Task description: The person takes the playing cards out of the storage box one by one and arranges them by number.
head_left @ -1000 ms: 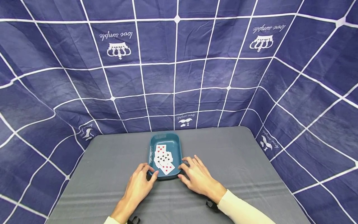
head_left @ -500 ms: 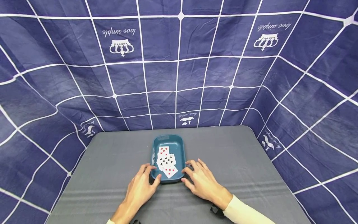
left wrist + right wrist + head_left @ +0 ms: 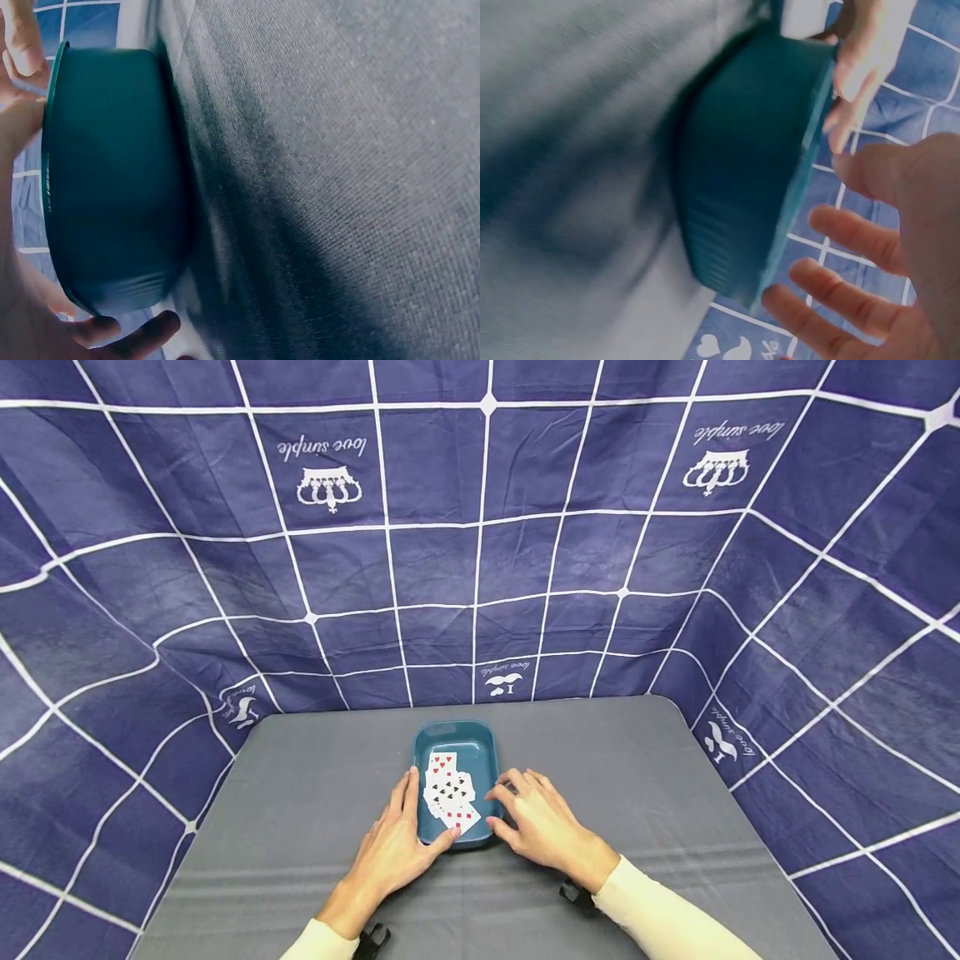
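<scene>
A teal rectangular tray (image 3: 484,760) stands on the grey table. Several overlapping playing cards (image 3: 450,788) lie face up inside it, showing hearts, spades and diamonds. My left hand (image 3: 397,853) lies at the tray's near left corner, its fingers stretched along the left side and its thumb at the near rim. In the left wrist view the thumb touches the rim of the tray (image 3: 112,165). My right hand (image 3: 542,831) is beside the tray's near right side, fingers loosely bent. The right wrist view shows its fingers (image 3: 847,296) spread close to the rim, holding nothing.
Grey cloth covers the table (image 3: 600,760) on both sides of the tray. A blue curtain (image 3: 427,568) with white grid lines hangs behind the table and along its sides. Black straps (image 3: 576,893) are worn at the wrists.
My left hand has moved forward along the tray, its bent fingers now straightened and its thumb shifted right on the near rim. The right hand stays by the right side. The view has shifted slightly.
</scene>
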Available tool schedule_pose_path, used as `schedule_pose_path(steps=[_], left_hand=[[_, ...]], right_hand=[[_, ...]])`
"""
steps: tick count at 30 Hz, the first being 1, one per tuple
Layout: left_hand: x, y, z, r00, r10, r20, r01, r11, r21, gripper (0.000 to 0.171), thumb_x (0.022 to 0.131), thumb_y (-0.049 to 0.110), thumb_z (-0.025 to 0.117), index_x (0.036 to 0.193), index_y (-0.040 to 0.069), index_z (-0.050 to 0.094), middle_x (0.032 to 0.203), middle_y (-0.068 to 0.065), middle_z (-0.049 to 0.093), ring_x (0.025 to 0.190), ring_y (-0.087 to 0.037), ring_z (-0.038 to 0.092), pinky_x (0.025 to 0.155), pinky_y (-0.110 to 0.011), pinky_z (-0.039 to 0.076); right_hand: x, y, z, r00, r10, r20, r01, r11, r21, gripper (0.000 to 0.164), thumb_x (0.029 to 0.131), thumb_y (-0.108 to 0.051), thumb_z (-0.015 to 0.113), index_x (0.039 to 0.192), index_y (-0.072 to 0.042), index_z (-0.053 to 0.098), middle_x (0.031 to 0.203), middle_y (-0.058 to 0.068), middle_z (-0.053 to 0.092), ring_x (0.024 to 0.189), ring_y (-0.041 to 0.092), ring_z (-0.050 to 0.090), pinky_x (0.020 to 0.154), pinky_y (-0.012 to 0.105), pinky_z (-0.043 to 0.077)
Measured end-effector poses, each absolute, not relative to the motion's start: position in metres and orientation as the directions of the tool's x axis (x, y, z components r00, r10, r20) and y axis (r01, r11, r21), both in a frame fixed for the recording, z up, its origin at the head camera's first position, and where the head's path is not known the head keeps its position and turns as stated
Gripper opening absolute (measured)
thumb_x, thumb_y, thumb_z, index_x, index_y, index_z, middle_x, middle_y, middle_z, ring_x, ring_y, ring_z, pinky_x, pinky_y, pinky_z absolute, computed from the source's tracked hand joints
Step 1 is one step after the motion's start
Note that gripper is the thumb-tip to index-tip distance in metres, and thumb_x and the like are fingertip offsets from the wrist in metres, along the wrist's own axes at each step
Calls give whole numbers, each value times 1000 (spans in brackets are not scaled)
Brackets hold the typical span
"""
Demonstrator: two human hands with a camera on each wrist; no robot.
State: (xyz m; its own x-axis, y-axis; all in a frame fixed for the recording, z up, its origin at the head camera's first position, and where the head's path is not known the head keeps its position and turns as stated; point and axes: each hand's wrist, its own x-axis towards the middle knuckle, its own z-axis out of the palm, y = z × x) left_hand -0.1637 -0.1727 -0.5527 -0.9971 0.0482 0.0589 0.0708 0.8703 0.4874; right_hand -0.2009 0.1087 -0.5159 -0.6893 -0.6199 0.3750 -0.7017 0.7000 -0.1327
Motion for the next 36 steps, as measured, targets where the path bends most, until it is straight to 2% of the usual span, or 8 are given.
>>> schedule_pose_path(steps=[4, 9, 15, 18, 23, 29, 32, 36], left_hand=[[-167, -175, -557, -999, 38, 31, 49, 874, 484, 134, 96, 83, 78, 189, 12, 13, 193, -15, 28, 157, -52, 59, 117, -82, 49], [-168, -175, -561, -999, 41, 25, 48, 874, 484, 135, 96, 85, 76, 189, 13, 10, 193, -16, 29, 160, -51, 57, 119, -78, 47], [-169, -176, -559, -998, 47, 35, 58, 876, 478, 136, 95, 84, 77, 189, 10, 13, 189, -19, 36, 156, -50, 60, 117, -75, 50], [-170, -177, -557, -999, 47, 22, 51, 877, 477, 139, 93, 87, 77, 188, 9, 12, 189, -18, 35, 157, -49, 60, 119, -74, 49], [-171, -175, -556, -998, 59, 4, 54, 878, 476, 140, 91, 86, 80, 189, 11, 12, 193, -12, 30, 158, -46, 59, 121, -74, 48], [-170, -173, -557, -997, 71, -5, 61, 886, 460, 140, 91, 87, 79, 189, 11, 13, 193, -10, 32, 157, -46, 61, 119, -74, 49], [-171, -173, -557, -997, 71, -3, 62, 886, 459, 140, 91, 88, 78, 189, 10, 13, 192, -12, 33, 157, -46, 61, 119, -74, 50], [-172, -174, -557, -998, 66, -5, 56, 885, 463, 140, 92, 88, 78, 189, 11, 11, 191, -12, 35, 157, -46, 61, 118, -75, 50]], right_hand=[[-215, 100, -505, -675, -656, 338, -724, 677, -134, 31, 105, -36, 90, 130, -20, 84, 134, 4, 72, 120, 29, 76, 108, 55, 62], [-233, 84, -490, -672, -694, 257, -737, 661, -142, 39, 106, -37, 89, 140, -20, 82, 140, 4, 72, 118, 26, 73, 100, 49, 62], [-256, 57, -477, -680, -727, 95, -732, 666, -147, 51, 105, -36, 90, 152, -23, 75, 146, 6, 72, 127, 27, 73, 105, 51, 65], [-267, 44, -472, -682, -731, 1, -721, 672, -168, 58, 103, -34, 93, 156, -24, 73, 146, 5, 73, 132, 27, 73, 106, 52, 66], [-283, 28, -476, -674, -725, -144, -694, 688, -212, 63, 99, -29, 97, 158, -29, 73, 151, 4, 72, 138, 25, 72, 108, 51, 67], [-296, 13, -486, -642, -728, -239, -694, 685, -222, 71, 94, -22, 101, 159, -27, 72, 159, 9, 69, 146, 26, 70, 120, 45, 61], [-300, 8, -491, -639, -719, -273, -687, 694, -217, 79, 88, -17, 104, 159, -28, 72, 157, 10, 70, 144, 24, 70, 120, 41, 60], [-302, 3, -495, -646, -703, -296, -684, 706, -184, 86, 82, -13, 107, 158, -33, 72, 150, 9, 69, 132, 21, 71, 113, 37, 62]])
